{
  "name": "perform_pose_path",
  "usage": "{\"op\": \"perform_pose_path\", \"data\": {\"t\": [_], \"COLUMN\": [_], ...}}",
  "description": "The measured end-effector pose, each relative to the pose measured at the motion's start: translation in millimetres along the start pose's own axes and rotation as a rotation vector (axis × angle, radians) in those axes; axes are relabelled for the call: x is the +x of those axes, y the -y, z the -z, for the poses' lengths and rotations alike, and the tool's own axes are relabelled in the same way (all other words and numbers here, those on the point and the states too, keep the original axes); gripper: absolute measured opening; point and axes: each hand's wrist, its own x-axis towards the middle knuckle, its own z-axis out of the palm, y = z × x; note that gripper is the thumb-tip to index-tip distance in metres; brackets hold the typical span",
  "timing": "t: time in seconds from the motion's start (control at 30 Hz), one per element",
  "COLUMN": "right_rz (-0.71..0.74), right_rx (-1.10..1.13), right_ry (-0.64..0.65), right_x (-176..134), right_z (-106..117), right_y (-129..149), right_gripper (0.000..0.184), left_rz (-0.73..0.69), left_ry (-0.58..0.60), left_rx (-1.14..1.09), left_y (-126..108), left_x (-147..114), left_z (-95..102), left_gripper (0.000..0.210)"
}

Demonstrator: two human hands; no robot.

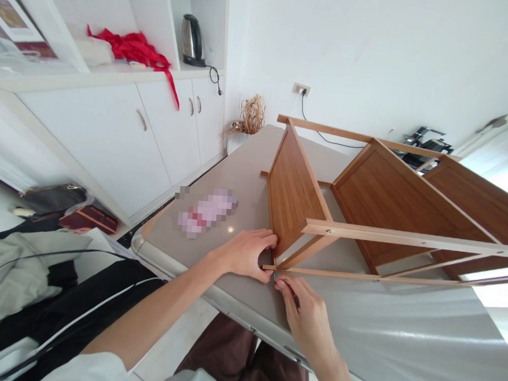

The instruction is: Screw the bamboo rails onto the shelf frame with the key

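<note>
A wooden shelf rack lies on its side on the grey table, its panels standing upright between thin rails. My left hand is closed around the rack's near left corner, fingers on the panel's edge and thumb by the end of the lowest rail. Just below that rail end, my right hand pinches a small metal piece between thumb and fingertips. The piece points up at the rail; it is too small to tell whether it is a screw or a tool.
On the table lies a blurred pinkish packet. White cabinets stand left, holding a kettle and red cloth. Dried plants stand behind the table. Clothes and cables are piled at lower left.
</note>
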Motion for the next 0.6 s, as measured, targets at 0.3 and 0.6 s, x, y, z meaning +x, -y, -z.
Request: {"op": "perform_pose_path", "data": {"t": [0.3, 0.6], "right_rz": [-0.031, -0.025], "right_rx": [-0.002, -0.009], "right_ry": [0.015, 0.005], "right_x": [-3.7, -2.4], "right_z": [-1.8, -1.1], "right_y": [-5.4, -3.6], "right_gripper": [0.016, 0.017], "left_rz": [0.001, 0.002], "left_ry": [0.007, -0.008], "left_rx": [0.004, 0.016], "left_y": [-1.4, 0.6], "left_x": [0.2, 0.0], "left_z": [1.7, -1.1], "left_gripper": [0.040, 0.041]}}
